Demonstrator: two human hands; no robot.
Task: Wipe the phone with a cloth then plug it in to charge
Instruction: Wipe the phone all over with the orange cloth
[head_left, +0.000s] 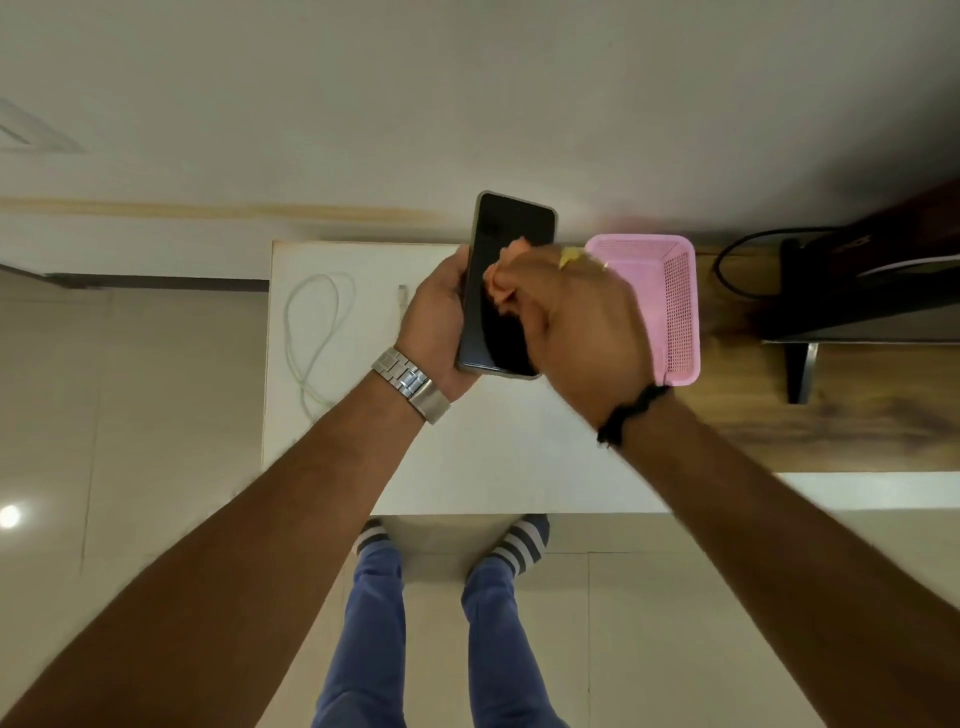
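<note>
A dark-screened phone (506, 280) is held upright above a white table (363, 457), screen facing the camera. It is gripped along its left edge and lower end by the left hand (436, 317), whose fingers are curled behind the phone while the thumb lies along the near edge. A small peach-coloured cloth (506, 278) is pressed against the middle of the screen by the right hand (576, 322); the fingers of that hand are bunched tightly round the cloth, and only a crumpled part of it is seen past the fingertips. The right hand is blurred.

A silver metal watch (413, 384) is worn on the left wrist, and a black thread band (631, 413) on the right wrist.

Just beyond the right hand's knuckles, a pink mesh basket (670, 291) is seen on the table. To the left of the left hand's fingers, a white charging cable (314, 332) is laid in loose loops on the table, with its plug end (402, 293) near the back of that hand.

Well past the basket, a dark box-like object (862, 286) with a black cord is set on a wooden surface (857, 431)
</note>
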